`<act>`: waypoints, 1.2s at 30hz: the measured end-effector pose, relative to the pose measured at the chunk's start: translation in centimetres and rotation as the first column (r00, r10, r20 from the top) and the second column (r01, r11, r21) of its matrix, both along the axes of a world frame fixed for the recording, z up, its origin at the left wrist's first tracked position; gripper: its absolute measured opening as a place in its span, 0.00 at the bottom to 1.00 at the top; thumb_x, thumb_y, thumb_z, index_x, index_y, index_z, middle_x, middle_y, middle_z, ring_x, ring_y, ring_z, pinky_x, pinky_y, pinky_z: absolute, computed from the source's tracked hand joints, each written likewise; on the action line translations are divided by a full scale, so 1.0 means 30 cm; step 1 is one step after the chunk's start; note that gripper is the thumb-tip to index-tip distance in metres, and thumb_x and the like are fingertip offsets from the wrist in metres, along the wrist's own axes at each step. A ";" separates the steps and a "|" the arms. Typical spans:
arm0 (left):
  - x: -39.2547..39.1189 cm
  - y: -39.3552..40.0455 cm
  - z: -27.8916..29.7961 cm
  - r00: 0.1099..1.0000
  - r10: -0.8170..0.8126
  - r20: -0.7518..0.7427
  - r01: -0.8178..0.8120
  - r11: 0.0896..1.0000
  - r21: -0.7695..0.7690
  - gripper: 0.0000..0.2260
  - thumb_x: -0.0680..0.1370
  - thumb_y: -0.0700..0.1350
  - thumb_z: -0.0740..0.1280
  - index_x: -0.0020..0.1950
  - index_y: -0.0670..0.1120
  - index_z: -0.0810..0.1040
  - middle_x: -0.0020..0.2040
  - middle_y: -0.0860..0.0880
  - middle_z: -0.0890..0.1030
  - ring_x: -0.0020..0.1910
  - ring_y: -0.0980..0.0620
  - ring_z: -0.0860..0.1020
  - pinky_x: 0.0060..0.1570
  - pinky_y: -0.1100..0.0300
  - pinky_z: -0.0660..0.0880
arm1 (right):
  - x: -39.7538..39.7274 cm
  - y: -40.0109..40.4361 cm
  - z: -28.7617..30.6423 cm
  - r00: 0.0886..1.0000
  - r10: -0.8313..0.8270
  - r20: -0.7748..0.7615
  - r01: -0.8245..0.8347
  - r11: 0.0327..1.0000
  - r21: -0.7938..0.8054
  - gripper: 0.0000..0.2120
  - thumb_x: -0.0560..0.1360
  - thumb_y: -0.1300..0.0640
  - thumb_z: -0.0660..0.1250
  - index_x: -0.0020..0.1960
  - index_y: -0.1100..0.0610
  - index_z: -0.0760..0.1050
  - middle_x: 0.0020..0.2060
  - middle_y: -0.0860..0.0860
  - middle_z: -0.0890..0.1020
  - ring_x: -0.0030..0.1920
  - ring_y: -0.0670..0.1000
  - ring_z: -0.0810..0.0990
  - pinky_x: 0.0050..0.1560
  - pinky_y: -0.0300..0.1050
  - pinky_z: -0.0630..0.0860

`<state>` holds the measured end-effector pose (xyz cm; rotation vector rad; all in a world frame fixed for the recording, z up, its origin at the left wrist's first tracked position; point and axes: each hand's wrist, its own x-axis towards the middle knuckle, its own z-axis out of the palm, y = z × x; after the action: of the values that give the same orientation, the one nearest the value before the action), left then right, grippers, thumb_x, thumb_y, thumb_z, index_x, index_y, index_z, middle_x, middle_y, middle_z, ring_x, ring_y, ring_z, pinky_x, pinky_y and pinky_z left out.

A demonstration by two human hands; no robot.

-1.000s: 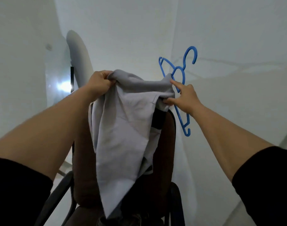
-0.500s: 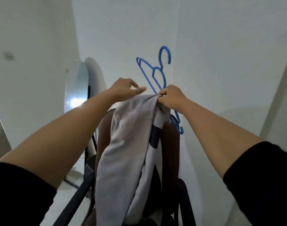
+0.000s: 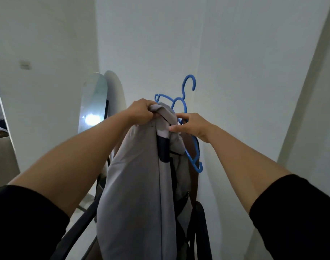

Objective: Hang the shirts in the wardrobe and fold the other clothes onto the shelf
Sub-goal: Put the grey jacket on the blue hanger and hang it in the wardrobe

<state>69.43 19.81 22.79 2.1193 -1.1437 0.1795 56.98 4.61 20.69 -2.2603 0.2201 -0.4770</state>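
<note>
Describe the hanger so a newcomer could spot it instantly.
Start at the white wall corner straight ahead, then drop to the two raised hands holding the grey shirt. The blue hanger sits behind the shirt, gripped by the right hand. It is the only bright blue thing, its open hook pointing up above the fabric.

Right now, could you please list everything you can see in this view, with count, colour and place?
shirt: one, pale grey with a dark panel, hanging down the centre, bunched at the top
hanger: one, blue plastic, behind the shirt's top, hook pointing up
chair: one, brown back with dark arms, behind and below the shirt
mirror: one, rounded top, leaning on the left wall
walls: white, all around
wall switch: one, pale, upper left
sleeves: two, black, bottom corners
left hand: one, grip closed on the shirt's top
right hand: one, pinching the shirt fabric against the hanger
</note>
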 end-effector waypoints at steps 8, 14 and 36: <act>-0.143 0.032 0.093 0.972 -0.215 -0.094 0.176 0.932 -0.316 0.07 0.78 0.38 0.64 0.54 0.44 0.78 0.51 0.46 0.79 0.53 0.50 0.76 0.58 0.53 0.73 | -0.170 -0.069 -0.085 0.991 -0.051 -0.124 0.043 0.997 -0.060 0.18 0.69 0.56 0.74 0.58 0.58 0.79 0.49 0.54 0.80 0.52 0.54 0.77 0.57 0.48 0.73; -0.195 0.088 0.096 0.994 -0.060 -0.088 0.026 0.940 -0.340 0.10 0.78 0.39 0.64 0.58 0.41 0.78 0.51 0.46 0.78 0.52 0.51 0.75 0.55 0.58 0.73 | -0.232 -0.057 -0.080 0.996 -0.083 -0.034 0.083 0.997 -0.001 0.06 0.76 0.58 0.67 0.46 0.60 0.81 0.40 0.55 0.80 0.39 0.49 0.78 0.46 0.42 0.76; -0.146 0.155 -0.191 0.752 0.037 -0.658 0.066 0.989 0.132 0.20 0.79 0.53 0.62 0.62 0.39 0.73 0.57 0.40 0.79 0.47 0.45 0.81 0.48 0.50 0.80 | -0.155 0.279 0.209 0.976 -0.216 0.011 0.215 0.963 -0.162 0.17 0.80 0.56 0.58 0.56 0.70 0.75 0.44 0.58 0.76 0.44 0.52 0.74 0.51 0.47 0.75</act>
<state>65.05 24.45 17.06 2.0298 -0.7480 -0.6477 52.33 12.99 26.97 -2.4088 0.4487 -0.6213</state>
